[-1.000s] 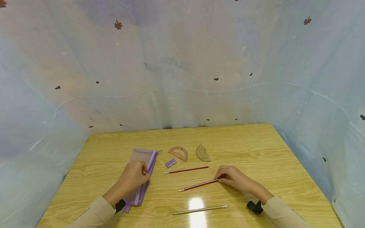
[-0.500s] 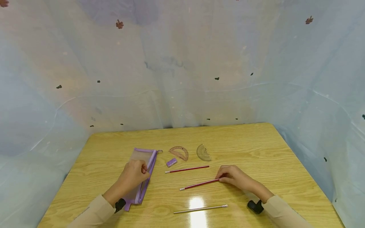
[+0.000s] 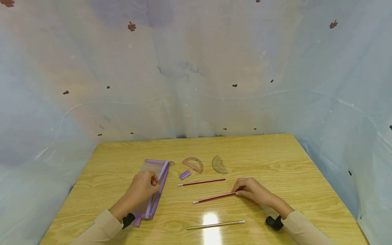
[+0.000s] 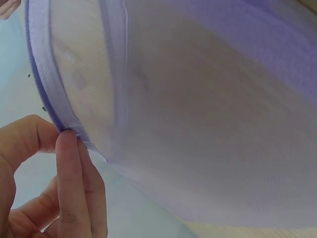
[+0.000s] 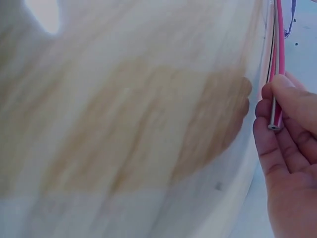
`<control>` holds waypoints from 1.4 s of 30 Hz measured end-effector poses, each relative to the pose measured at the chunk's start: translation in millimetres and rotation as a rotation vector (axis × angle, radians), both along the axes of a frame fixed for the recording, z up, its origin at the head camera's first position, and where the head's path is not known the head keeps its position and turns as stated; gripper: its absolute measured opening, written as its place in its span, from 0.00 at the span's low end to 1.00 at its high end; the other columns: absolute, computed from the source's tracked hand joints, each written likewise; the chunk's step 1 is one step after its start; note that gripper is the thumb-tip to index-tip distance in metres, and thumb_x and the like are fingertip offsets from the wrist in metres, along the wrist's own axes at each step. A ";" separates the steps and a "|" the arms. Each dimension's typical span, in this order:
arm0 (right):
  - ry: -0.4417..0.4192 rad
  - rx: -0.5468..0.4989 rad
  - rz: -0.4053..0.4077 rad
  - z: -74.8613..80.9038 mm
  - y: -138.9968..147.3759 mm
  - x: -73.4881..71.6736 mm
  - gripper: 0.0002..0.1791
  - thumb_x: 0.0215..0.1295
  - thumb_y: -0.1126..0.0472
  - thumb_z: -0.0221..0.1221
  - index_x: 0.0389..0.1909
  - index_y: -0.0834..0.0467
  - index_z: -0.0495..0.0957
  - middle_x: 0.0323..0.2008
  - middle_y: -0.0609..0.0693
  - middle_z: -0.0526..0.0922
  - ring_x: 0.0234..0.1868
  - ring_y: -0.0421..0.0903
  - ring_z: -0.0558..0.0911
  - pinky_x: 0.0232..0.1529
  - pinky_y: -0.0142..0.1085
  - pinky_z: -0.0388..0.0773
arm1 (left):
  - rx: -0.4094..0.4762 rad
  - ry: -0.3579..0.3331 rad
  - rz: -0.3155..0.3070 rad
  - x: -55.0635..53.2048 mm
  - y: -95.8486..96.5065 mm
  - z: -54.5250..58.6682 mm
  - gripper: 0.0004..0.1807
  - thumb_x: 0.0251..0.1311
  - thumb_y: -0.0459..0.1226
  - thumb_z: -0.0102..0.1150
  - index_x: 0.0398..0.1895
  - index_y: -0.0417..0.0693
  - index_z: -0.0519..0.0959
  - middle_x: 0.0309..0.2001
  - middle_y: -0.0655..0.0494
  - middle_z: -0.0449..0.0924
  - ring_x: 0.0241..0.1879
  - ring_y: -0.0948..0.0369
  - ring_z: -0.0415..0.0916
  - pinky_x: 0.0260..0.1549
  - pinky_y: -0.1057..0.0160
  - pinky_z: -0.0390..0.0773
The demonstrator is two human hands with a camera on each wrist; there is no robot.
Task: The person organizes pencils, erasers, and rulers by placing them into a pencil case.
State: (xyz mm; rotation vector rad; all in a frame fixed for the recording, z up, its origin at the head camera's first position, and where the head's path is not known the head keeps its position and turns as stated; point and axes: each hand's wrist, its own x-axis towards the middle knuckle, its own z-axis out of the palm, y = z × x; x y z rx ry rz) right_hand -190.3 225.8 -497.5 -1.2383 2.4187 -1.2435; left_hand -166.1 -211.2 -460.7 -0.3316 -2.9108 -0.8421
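My left hand (image 3: 142, 187) pinches the zippered edge of a purple mesh pencil case (image 3: 153, 166) at the table's left. In the left wrist view, thumb and fingertips grip the edge of the case (image 4: 198, 114), whose mesh fills most of the picture. My right hand (image 3: 251, 191) holds one end of a red pencil (image 3: 214, 198) between thumb and fingers; its eraser end points left. The right wrist view shows the pencil's flat end (image 5: 275, 119) against the fingers. A second red pencil (image 3: 202, 182) lies just behind, and a gold-coloured pencil (image 3: 215, 225) lies nearer the front.
Behind the pencils lie a purple eraser (image 3: 185, 175), a pinkish protractor (image 3: 193, 164) and a clear protractor (image 3: 219, 164). All of them rest on the wooden table (image 3: 260, 149). A pale curtain (image 3: 196, 68) hangs around the back and sides.
Both hands keep their holds and hardly move. The whole scene shifts slightly in the head view.
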 end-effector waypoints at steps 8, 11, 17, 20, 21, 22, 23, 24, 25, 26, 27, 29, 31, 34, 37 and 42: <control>-0.017 0.009 -0.018 1.4 -1.7 -0.8 0.07 0.67 0.70 0.61 0.42 0.61 0.85 0.40 0.53 0.84 0.42 0.46 0.82 0.43 0.36 0.80 | 0.031 -0.006 0.009 2.5 -3.0 1.4 0.07 0.48 0.26 0.68 0.23 0.45 0.79 0.21 0.61 0.75 0.21 0.67 0.71 0.20 0.69 0.74; -0.025 -0.001 -0.019 1.8 -2.4 -1.1 0.07 0.67 0.69 0.61 0.42 0.61 0.85 0.41 0.53 0.84 0.42 0.47 0.82 0.43 0.36 0.80 | 0.029 -0.008 0.014 2.5 -3.6 1.9 0.07 0.49 0.27 0.68 0.23 0.45 0.79 0.22 0.62 0.76 0.21 0.67 0.72 0.20 0.69 0.74; -0.033 -0.011 -0.030 3.7 -4.8 -1.0 0.07 0.68 0.68 0.61 0.43 0.61 0.86 0.41 0.52 0.85 0.42 0.49 0.82 0.42 0.35 0.80 | 0.029 -0.013 0.014 3.4 -4.2 4.1 0.08 0.49 0.26 0.68 0.24 0.44 0.79 0.22 0.60 0.77 0.22 0.67 0.73 0.20 0.69 0.75; -0.047 -0.020 -0.032 5.1 -5.8 -0.4 0.07 0.68 0.68 0.61 0.43 0.61 0.86 0.41 0.53 0.85 0.42 0.50 0.82 0.42 0.35 0.79 | 0.033 -0.010 0.010 3.7 -3.8 5.2 0.08 0.48 0.26 0.68 0.23 0.44 0.79 0.22 0.61 0.77 0.22 0.67 0.74 0.20 0.69 0.75; -0.051 -0.026 -0.033 5.2 -5.8 -0.3 0.07 0.68 0.68 0.61 0.43 0.61 0.85 0.41 0.53 0.85 0.41 0.50 0.82 0.41 0.36 0.79 | 0.034 -0.009 0.010 3.6 -3.7 5.4 0.08 0.48 0.26 0.68 0.23 0.45 0.79 0.22 0.61 0.77 0.22 0.68 0.73 0.20 0.69 0.75; -0.055 -0.032 -0.034 5.2 -5.9 -0.2 0.07 0.68 0.67 0.61 0.43 0.62 0.85 0.41 0.54 0.85 0.42 0.51 0.82 0.41 0.36 0.79 | 0.035 -0.007 0.009 3.3 -3.7 5.4 0.08 0.48 0.26 0.68 0.23 0.45 0.80 0.22 0.61 0.77 0.22 0.68 0.74 0.20 0.69 0.75; -0.055 -0.035 -0.035 5.1 -5.8 -0.3 0.08 0.68 0.67 0.61 0.44 0.62 0.85 0.41 0.54 0.84 0.42 0.51 0.82 0.42 0.36 0.79 | 0.036 -0.006 0.009 3.2 -3.6 5.5 0.08 0.48 0.26 0.68 0.23 0.45 0.80 0.22 0.61 0.77 0.22 0.68 0.74 0.20 0.70 0.75; -0.057 -0.041 -0.036 4.8 -5.8 -0.4 0.08 0.68 0.67 0.60 0.44 0.62 0.85 0.41 0.55 0.84 0.42 0.51 0.82 0.42 0.36 0.79 | 0.037 -0.004 0.007 3.0 -3.6 5.6 0.08 0.48 0.26 0.68 0.23 0.45 0.80 0.22 0.61 0.77 0.22 0.68 0.74 0.20 0.70 0.75; -0.059 -0.045 -0.040 4.3 -5.9 -0.7 0.07 0.69 0.67 0.60 0.44 0.63 0.85 0.41 0.55 0.84 0.42 0.51 0.82 0.42 0.36 0.79 | 0.039 -0.003 0.007 2.9 -3.6 5.7 0.07 0.48 0.26 0.68 0.23 0.45 0.80 0.22 0.61 0.77 0.22 0.68 0.74 0.20 0.70 0.75; -0.059 -0.048 -0.044 3.9 -6.0 -1.2 0.07 0.68 0.67 0.60 0.44 0.63 0.85 0.41 0.56 0.84 0.42 0.51 0.82 0.42 0.37 0.79 | 0.040 -0.002 0.006 2.7 -3.9 5.5 0.07 0.48 0.26 0.68 0.23 0.45 0.80 0.22 0.61 0.77 0.22 0.68 0.74 0.20 0.70 0.75; -0.058 -0.050 -0.049 4.2 -6.3 -1.5 0.07 0.68 0.68 0.60 0.44 0.63 0.85 0.41 0.56 0.84 0.42 0.52 0.82 0.43 0.37 0.80 | 0.041 0.000 0.004 2.5 -4.1 5.5 0.07 0.48 0.26 0.68 0.23 0.45 0.80 0.22 0.61 0.77 0.22 0.68 0.74 0.20 0.70 0.75; -0.058 -0.051 -0.056 4.8 -7.1 -2.3 0.08 0.68 0.68 0.60 0.44 0.63 0.85 0.41 0.56 0.84 0.42 0.52 0.82 0.43 0.38 0.80 | 0.043 0.004 0.001 2.3 -4.1 6.0 0.07 0.48 0.26 0.67 0.23 0.45 0.80 0.22 0.61 0.77 0.22 0.68 0.74 0.20 0.70 0.75; -0.056 -0.051 -0.065 5.4 -8.0 -3.2 0.08 0.68 0.68 0.61 0.44 0.62 0.85 0.41 0.55 0.84 0.42 0.51 0.82 0.44 0.38 0.80 | 0.044 0.008 -0.002 2.1 -4.0 6.5 0.07 0.48 0.25 0.67 0.22 0.45 0.80 0.22 0.61 0.77 0.22 0.68 0.74 0.20 0.70 0.75; -0.048 -0.056 -0.066 6.5 -9.6 -4.1 0.08 0.68 0.69 0.61 0.44 0.63 0.85 0.41 0.56 0.84 0.42 0.52 0.82 0.43 0.38 0.80 | 0.043 0.012 -0.003 1.8 -3.6 6.9 0.07 0.47 0.25 0.67 0.22 0.45 0.80 0.21 0.62 0.77 0.22 0.68 0.74 0.20 0.70 0.75; -0.047 -0.066 -0.064 8.7 -12.2 -4.4 0.08 0.68 0.68 0.60 0.44 0.63 0.85 0.42 0.56 0.84 0.42 0.53 0.82 0.44 0.39 0.80 | 0.043 0.013 -0.002 1.3 -3.7 6.3 0.07 0.47 0.25 0.67 0.22 0.45 0.80 0.21 0.62 0.77 0.22 0.68 0.74 0.20 0.70 0.75; -0.064 -0.069 -0.065 10.9 -15.8 -5.6 0.08 0.68 0.69 0.60 0.44 0.63 0.85 0.42 0.55 0.84 0.42 0.50 0.82 0.41 0.37 0.80 | 0.046 0.010 0.002 0.9 -3.7 5.4 0.07 0.47 0.26 0.67 0.23 0.45 0.80 0.21 0.62 0.77 0.22 0.68 0.74 0.20 0.70 0.75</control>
